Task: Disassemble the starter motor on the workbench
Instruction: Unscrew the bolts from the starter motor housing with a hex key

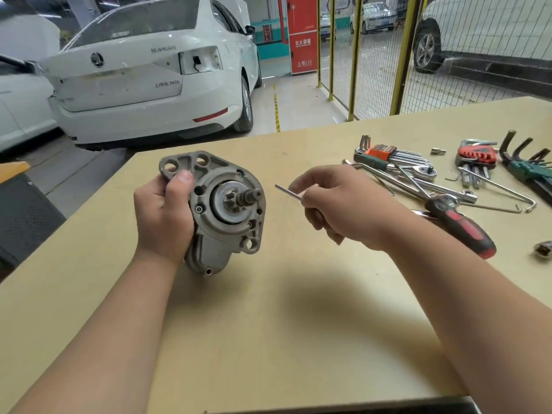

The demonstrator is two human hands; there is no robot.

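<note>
On the workbench (268, 309), the starter motor (221, 210) is gripped by the left hand (162, 216), pinion end turned up toward the camera; its rear body is hidden behind the palm. Just right of the motor, a thin hex key (288, 192) is pinched in the right hand (343, 204), its handle end concealed. Farther right, a red-handled ratchet (460, 228) is partly covered by the forearm.

White car (143, 70) behind; yellow mesh fence (373, 55); red cabinet (301, 34).
</note>
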